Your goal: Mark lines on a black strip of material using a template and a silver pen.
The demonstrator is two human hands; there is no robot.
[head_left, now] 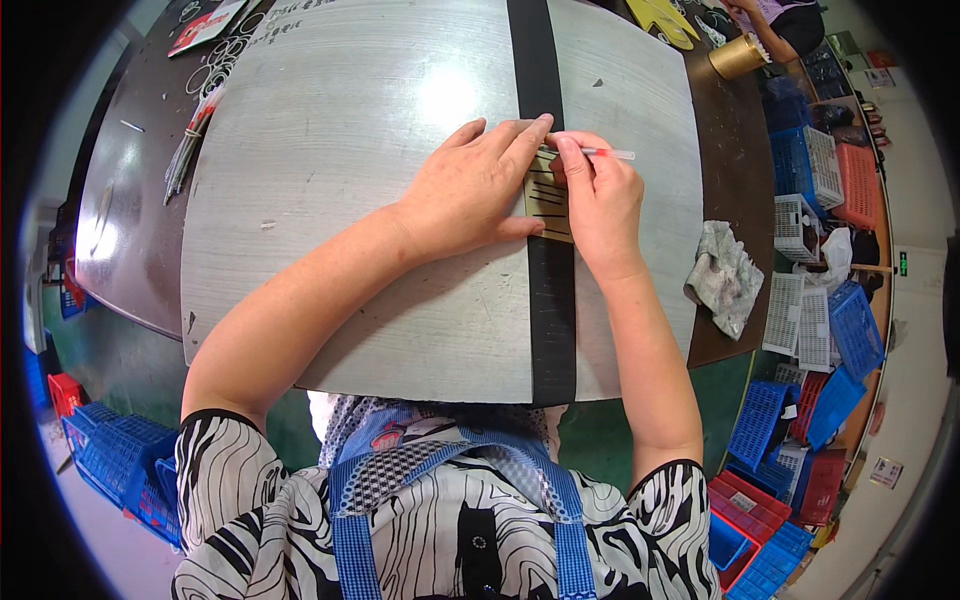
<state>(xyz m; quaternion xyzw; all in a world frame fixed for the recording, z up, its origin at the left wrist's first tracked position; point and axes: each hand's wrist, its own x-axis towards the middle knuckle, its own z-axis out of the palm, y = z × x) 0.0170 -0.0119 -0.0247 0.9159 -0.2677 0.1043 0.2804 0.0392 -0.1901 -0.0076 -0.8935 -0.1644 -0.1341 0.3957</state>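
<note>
Item: small tan slotted card (549, 197), laid on the black strip (552, 320) crossing the grey metal sheet (340, 180); long axis set along the strip, away from the body. Held flat under the left hand (470, 190), fingers spread. A thin white stick (608, 154), pointing right, is pinched by the right hand (600, 200). Several dark slots are seen filled; work judged partway
</note>
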